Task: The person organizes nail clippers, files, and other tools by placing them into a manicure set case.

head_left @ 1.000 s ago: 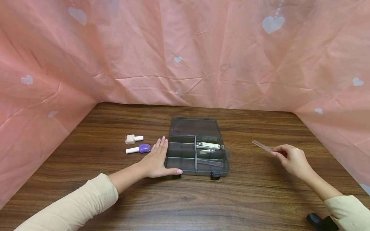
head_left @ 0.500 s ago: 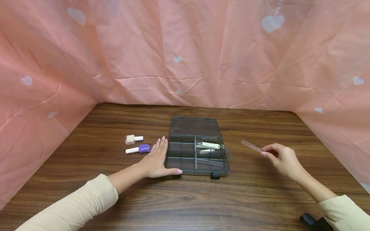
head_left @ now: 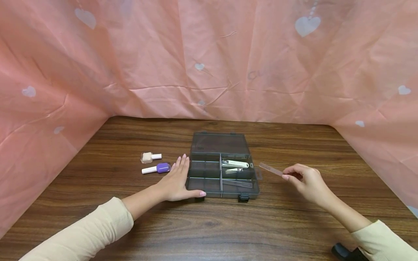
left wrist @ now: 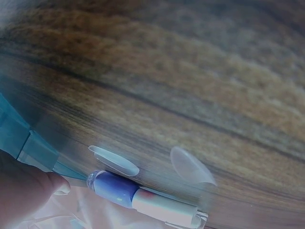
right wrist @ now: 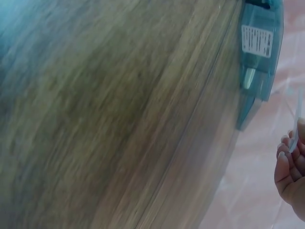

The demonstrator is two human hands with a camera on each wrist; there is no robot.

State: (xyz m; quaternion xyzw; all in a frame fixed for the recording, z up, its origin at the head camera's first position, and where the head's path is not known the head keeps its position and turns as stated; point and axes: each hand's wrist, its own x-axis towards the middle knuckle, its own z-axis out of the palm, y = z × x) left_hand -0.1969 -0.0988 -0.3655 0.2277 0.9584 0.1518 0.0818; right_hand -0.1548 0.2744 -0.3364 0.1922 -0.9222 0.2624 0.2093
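A grey see-through compartment box lies open on the wooden table, its lid folded back. Inside are two nail clippers and a clear nail file. My left hand lies flat with straight fingers against the box's left side, thumb along its front edge. My right hand pinches a clear nail file just right of the box, above the table. The box and my right fingers also show in the right wrist view.
Two nail polish bottles lie left of the box: a beige one and a purple one, the purple bottle close in the left wrist view. Pink heart-print cloth walls the table. A black object sits at the front right.
My right hand has carried the nail file leftward, from the table's right part to just beside the box. The left hand has stayed put.
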